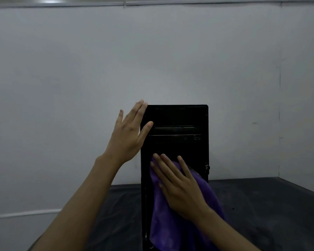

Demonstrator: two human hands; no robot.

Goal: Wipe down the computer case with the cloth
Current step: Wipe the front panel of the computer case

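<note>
Two bare hands on an upright black computer case, one pressing a purple cloth to its front.

Nearest, the right hand (179, 189) lies flat with fingers straight and slightly spread, pressing the soft purple microfibre cloth (170, 223) against the lower front panel of the tall black rectangular computer case (178, 116); the cloth hangs down the panel below the palm and spills out to the right of the wrist. Higher up, the left hand (129, 134) is open too, fingers straight along the case's upper left edge and thumb resting on the front panel, gripping nothing. The case stands upright on a dark grey table (261, 200). Behind it rises a plain pale grey wall (170, 51), which meets a side wall at the right.
</note>
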